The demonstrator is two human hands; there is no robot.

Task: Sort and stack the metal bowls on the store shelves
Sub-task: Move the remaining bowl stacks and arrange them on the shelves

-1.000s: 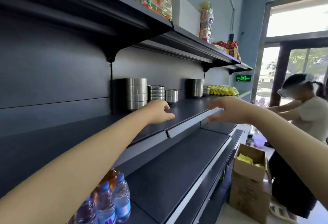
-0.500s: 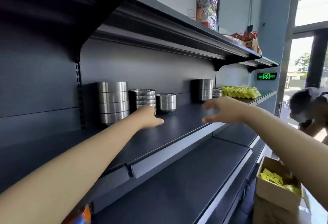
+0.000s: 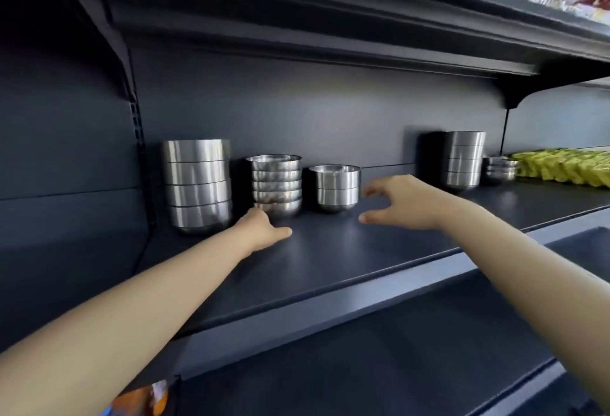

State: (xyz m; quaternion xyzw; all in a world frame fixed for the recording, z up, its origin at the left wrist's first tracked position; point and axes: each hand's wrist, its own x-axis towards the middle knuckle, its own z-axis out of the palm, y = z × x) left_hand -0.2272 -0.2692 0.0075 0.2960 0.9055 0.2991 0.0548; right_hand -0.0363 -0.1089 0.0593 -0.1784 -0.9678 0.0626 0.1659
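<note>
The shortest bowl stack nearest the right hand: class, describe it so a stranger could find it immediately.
Find the dark middle shelf and its row of steel stacks along the back wall. Counting from the left, it is the third stack, just beyond the right hand. It has only two bowls, while the tall stack and ridged stack beside it stand higher.

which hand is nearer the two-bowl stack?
Right. The right hand is spread open just right of the two-bowl stack, fingers almost at it. The left hand is further left, at the five-bowl stack.
</note>
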